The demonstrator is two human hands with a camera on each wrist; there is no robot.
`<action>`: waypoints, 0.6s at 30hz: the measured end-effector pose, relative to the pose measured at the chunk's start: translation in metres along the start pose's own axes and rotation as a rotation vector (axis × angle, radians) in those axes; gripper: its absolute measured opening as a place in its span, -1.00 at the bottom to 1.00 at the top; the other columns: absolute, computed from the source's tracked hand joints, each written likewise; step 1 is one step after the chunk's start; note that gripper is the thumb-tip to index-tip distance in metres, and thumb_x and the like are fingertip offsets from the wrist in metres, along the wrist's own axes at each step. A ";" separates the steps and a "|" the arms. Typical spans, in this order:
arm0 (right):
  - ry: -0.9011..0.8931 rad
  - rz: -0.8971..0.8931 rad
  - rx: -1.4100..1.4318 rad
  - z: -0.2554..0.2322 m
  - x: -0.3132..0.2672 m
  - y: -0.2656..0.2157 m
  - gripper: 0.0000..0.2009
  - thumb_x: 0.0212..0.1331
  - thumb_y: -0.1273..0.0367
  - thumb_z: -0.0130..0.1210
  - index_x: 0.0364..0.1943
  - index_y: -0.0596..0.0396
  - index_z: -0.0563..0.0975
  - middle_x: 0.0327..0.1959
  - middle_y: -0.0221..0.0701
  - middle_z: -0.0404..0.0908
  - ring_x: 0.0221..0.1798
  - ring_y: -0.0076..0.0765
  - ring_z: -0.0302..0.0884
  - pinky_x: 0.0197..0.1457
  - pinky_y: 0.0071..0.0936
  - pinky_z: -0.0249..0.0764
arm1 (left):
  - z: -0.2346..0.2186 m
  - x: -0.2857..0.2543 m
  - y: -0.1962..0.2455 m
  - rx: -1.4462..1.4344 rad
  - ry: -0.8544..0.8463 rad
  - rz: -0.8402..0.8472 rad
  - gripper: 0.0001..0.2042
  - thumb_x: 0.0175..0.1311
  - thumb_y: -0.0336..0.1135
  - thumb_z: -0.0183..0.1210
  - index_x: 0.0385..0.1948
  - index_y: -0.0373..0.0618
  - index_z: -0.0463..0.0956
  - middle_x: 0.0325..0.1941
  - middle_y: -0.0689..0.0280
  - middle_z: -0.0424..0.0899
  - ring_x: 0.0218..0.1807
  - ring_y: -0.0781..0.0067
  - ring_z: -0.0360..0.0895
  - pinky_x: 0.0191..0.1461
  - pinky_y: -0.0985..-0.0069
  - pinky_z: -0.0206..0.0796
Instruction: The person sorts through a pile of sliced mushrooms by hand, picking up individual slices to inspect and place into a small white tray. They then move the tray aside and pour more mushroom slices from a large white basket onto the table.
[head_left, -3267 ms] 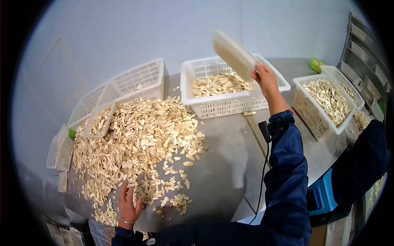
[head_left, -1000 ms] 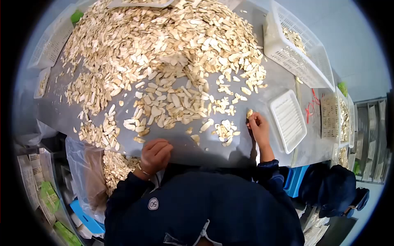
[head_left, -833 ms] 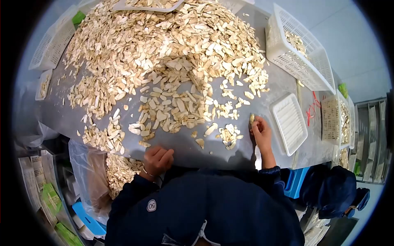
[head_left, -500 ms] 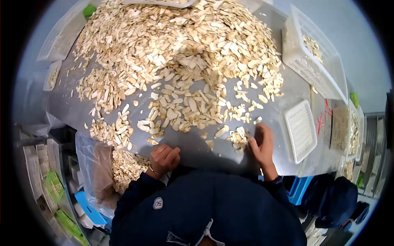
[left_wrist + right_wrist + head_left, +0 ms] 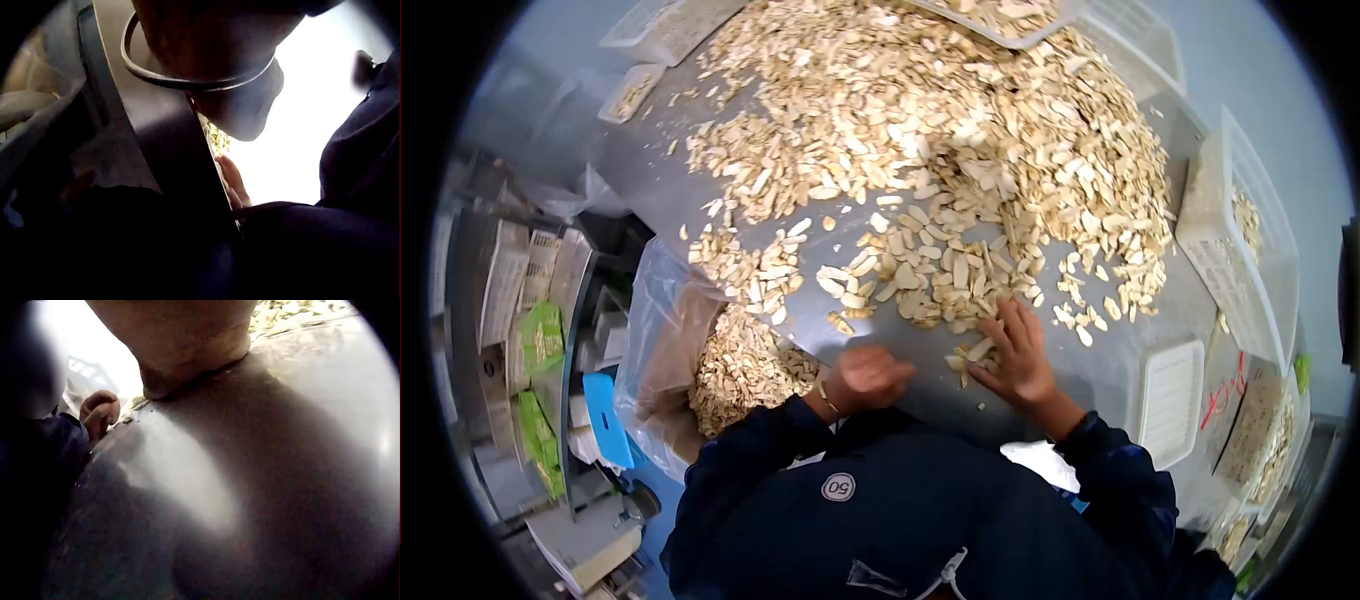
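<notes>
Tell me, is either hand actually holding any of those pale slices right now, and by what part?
No clear hold. The right hand lies flat with fingers spread on loose slices at the table edge. The left hand is curled and blurred; whether it holds anything cannot be told.

The head view looks steeply down from above the person onto the grey table (image 5: 700,180). Each wrist view sits very close under its own wrist, low along that table (image 5: 281,456). All three share its near edge (image 5: 156,144).
</notes>
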State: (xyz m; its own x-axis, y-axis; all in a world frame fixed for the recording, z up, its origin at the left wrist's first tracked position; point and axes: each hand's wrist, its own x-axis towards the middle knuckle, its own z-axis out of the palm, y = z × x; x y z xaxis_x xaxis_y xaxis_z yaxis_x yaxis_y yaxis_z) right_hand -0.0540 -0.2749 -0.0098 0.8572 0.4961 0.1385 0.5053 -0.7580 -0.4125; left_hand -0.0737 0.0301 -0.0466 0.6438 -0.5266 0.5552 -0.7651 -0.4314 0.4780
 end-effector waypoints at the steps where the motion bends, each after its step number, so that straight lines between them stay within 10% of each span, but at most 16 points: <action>1: -0.003 -0.032 0.000 0.010 0.017 -0.006 -0.19 -0.05 0.16 0.49 0.35 0.07 0.38 0.48 0.04 0.20 0.52 0.32 0.11 0.52 0.19 0.10 | 0.004 0.001 0.006 -0.014 -0.024 0.014 -0.76 -0.04 -0.49 0.30 -0.27 -0.08 0.60 -0.59 0.39 0.50 -0.54 0.35 0.52 -0.51 0.40 0.38; 10: 0.211 -0.190 0.227 0.035 0.094 -0.015 -0.35 0.16 0.32 0.30 0.35 0.17 0.36 0.43 0.03 0.26 0.44 0.26 0.24 0.49 0.04 0.22 | 0.040 0.038 0.045 -0.071 -0.302 0.302 -0.73 0.24 -0.30 0.16 -0.06 -0.16 0.55 0.20 0.13 0.55 0.28 0.09 0.48 0.29 0.20 0.39; 18: 0.200 -0.206 0.103 0.035 0.110 -0.001 -0.41 0.20 0.42 0.24 0.30 0.34 0.33 0.35 0.07 0.31 0.40 0.30 0.27 0.47 0.02 0.24 | 0.051 0.057 0.037 -0.013 -0.292 0.151 -0.66 0.23 -0.23 0.17 0.02 -0.09 0.56 0.22 0.16 0.52 0.41 0.12 0.32 0.55 0.08 0.05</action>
State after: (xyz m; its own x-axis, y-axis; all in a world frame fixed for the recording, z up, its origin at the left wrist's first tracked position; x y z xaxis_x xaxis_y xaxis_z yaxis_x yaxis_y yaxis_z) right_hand 0.0363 -0.2052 -0.0256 0.7455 0.5337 0.3991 0.6665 -0.5980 -0.4452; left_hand -0.0660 -0.0534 -0.0318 0.4909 -0.7723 0.4031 -0.8503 -0.3239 0.4148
